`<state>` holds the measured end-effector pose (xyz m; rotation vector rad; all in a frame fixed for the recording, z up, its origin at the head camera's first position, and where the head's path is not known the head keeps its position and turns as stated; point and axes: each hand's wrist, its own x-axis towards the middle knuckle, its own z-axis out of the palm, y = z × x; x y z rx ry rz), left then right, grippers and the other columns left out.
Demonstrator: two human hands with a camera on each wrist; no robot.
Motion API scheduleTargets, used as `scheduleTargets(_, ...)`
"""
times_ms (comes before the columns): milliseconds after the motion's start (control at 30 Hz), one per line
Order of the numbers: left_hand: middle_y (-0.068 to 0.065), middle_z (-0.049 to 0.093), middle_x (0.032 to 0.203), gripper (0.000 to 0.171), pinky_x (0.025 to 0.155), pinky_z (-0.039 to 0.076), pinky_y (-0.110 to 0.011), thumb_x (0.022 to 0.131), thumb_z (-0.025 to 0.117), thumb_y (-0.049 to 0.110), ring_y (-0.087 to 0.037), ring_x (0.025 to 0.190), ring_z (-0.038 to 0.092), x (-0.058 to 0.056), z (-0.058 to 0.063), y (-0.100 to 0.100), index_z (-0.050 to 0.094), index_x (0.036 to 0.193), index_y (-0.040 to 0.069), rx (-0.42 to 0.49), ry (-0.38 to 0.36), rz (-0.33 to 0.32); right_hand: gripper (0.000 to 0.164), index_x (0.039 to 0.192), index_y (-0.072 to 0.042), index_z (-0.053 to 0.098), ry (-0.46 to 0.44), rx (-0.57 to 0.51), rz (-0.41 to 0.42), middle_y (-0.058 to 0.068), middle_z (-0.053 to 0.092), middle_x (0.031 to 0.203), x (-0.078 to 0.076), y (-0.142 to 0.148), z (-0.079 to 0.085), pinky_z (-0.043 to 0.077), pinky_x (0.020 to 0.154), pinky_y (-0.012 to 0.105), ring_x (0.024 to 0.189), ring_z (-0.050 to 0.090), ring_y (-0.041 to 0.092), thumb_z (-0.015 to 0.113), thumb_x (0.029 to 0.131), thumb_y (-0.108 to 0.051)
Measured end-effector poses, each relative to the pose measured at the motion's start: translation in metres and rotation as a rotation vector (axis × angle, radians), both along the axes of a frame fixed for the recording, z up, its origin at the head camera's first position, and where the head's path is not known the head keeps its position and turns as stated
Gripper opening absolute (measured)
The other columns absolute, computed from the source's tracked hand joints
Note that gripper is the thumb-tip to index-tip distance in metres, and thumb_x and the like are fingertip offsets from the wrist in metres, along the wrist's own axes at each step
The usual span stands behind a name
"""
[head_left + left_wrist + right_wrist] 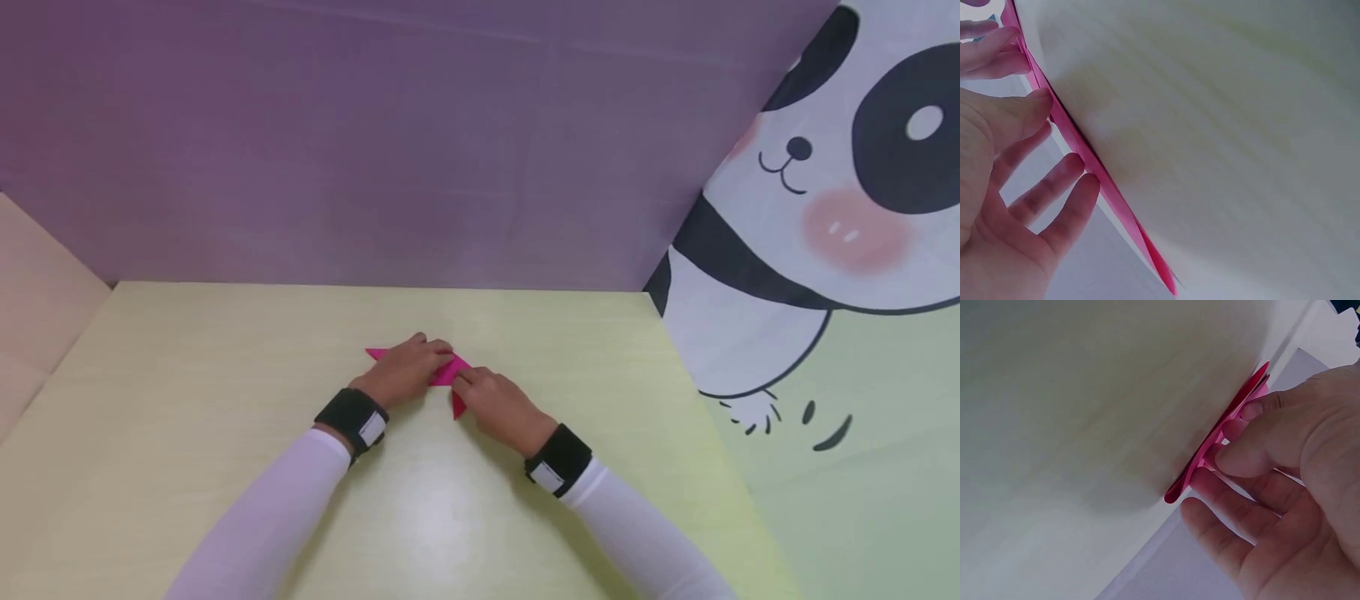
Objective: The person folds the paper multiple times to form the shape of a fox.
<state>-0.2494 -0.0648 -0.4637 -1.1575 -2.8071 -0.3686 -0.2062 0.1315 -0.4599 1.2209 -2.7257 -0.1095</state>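
A folded sheet of bright pink paper (447, 372) lies on the table between both hands, its pointed ends showing at the left and below. My left hand (406, 369) covers its left part; in the left wrist view the thumb and spread, fairly straight fingers press along the strip of pink paper (1079, 137). Over the right part, my right hand (501, 407) pinches the paper near a darker pink point (458, 406). The right wrist view shows thumb and fingertips gathered at the raised, curved edge of the paper (1200, 453). The palms hide some of the folds.
The pale wooden table (225, 375) extends around the paper. A purple cloth backdrop (360, 150) rises behind its far edge, and a panda-print cloth (765, 350) hangs along the right side. Black bands (558, 461) circle both wrists over white sleeves.
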Motion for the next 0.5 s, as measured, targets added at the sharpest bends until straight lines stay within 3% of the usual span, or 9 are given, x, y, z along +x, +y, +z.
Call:
scheduleTargets(200,-0.004,0.067,0.124,0.040,0.091,0.051,-0.031,0.086,0.071,0.010,-0.023,0.104,0.059,0.003,0.002,0.002,0.064,0.126,0.011,-0.028,-0.018,0.011,0.018,0.106,-0.008,0.065,-0.042,0.009,-0.021,0.005,0.068,0.102,-0.001,-0.002,0.004,0.057,0.077,0.024,0.088,0.067,0.016,0.064,0.088,-0.007)
scheduleTargets(367,-0.003,0.068,0.121,0.042,0.088,0.051,-0.031,0.086,0.071,0.010,-0.022,0.100,0.060,0.003,0.000,0.003,0.063,0.127,0.014,-0.035,-0.013,0.009,0.018,0.105,-0.011,0.070,-0.173,-0.004,-0.057,0.001,0.073,0.098,-0.008,0.000,0.009,0.056,0.079,0.021,0.087,0.068,0.013,0.066,0.088,-0.006)
scheduleTargets(500,-0.005,0.065,0.126,0.044,0.092,0.052,-0.032,0.086,0.071,0.013,-0.026,0.108,0.059,0.003,-0.001,0.005,0.062,0.129,0.015,-0.090,0.033,0.003,0.021,0.102,-0.013,0.073,-0.258,-0.058,-0.054,-0.001,0.073,0.094,-0.018,0.003,0.010,0.055,0.078,0.020,0.084,0.067,0.011,0.062,0.088,-0.001)
